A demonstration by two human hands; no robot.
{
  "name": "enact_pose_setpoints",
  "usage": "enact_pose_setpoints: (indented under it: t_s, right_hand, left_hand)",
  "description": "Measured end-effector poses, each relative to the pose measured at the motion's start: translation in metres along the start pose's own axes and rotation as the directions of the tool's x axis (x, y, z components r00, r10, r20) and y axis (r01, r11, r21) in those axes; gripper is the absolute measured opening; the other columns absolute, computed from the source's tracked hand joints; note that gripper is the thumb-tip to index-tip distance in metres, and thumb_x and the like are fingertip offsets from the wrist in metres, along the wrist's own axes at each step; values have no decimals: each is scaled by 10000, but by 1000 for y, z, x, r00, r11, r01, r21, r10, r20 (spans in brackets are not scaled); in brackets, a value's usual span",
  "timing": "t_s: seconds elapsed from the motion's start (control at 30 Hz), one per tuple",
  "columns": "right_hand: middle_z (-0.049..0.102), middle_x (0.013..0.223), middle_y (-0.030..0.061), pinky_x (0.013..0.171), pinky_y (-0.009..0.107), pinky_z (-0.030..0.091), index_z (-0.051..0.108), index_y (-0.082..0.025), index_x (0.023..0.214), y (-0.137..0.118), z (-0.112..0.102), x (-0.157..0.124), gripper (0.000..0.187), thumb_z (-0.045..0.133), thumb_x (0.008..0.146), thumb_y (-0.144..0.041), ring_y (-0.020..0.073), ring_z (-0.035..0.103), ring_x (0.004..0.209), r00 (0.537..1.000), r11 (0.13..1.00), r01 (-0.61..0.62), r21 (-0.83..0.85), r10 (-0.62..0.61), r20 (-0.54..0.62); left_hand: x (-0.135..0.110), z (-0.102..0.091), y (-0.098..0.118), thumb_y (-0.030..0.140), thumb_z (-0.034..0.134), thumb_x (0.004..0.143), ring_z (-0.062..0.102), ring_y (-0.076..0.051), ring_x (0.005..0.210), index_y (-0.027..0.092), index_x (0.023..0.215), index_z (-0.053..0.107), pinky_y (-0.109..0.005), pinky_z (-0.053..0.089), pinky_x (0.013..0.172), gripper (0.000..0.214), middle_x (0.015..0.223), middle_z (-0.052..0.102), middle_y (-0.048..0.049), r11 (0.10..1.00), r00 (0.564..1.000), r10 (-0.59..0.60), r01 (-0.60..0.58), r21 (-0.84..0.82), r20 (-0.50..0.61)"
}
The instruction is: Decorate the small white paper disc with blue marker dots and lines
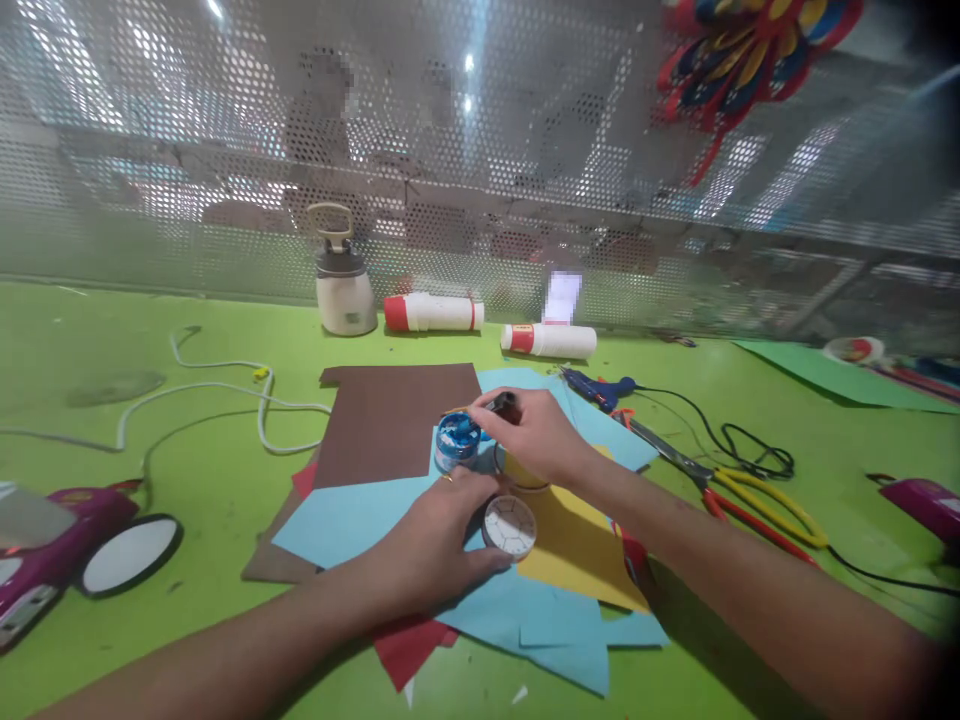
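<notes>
My right hand (544, 430) pinches a dark-handled paintbrush (501, 404), its lower end at the mouth of a small jar of blue paint (457, 445). Between the thumb and fingers of my left hand (442, 540) is a white round disc (510, 527) with dark lines dividing its face into segments. Just below my right hand sits a yellowish round object (521, 472), partly covered by it. Sheets of light blue paper (360, 520), brown paper (405, 420) and yellow paper (577, 550) lie overlapped under my hands.
Scissors (705, 475) and a blue glue gun (600, 388) with a black cord lie to the right. Behind stand a spray bottle (345, 290) and two white-and-red tubes (439, 312) lying down. At left are a white cable (262, 400) and a purple device (67, 550).
</notes>
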State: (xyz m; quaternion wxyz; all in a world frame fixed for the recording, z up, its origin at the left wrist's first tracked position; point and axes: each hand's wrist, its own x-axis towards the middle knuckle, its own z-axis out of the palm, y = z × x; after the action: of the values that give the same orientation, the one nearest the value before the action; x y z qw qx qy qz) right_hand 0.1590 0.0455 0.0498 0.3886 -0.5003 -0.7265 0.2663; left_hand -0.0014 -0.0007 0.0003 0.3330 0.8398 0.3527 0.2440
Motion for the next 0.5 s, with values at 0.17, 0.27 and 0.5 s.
enact_pose_setpoints:
  t_s: [0.17,0.27,0.5]
  right_hand:
    - [741,817,44,657,284,475,739,-198,779,8,10,3,120,654,793,-281,168,634,712,1000,997,20,-74,-18,22]
    - [736,802,44,632,280,468,739,-191,791,6,8,2,134,640,805,-280,161,623,682,1000,996,27,-82,-26,18]
    - [640,640,-3,571,252,453,676,-157,737,-16,-22,-10,234,606,860,-344,117,561,586,993,997,72,-16,-73,-89]
  left_hand:
    - [0,-1,1,224,751,733,591,-271,1012,204,1187,606,-393,489,871,477,1104,671,-80,1000,1000,-26,26,5,14]
    - [0,-1,1,232,749,737,593,-270,1003,198,1164,615,-396,491,867,448,1098,675,-79,1000,999,-29,28,6,23]
    - [0,-1,-1,272,732,774,593,-251,1048,199,1185,588,-387,482,920,441,1155,672,-71,1000,1000,25,-25,1,8]
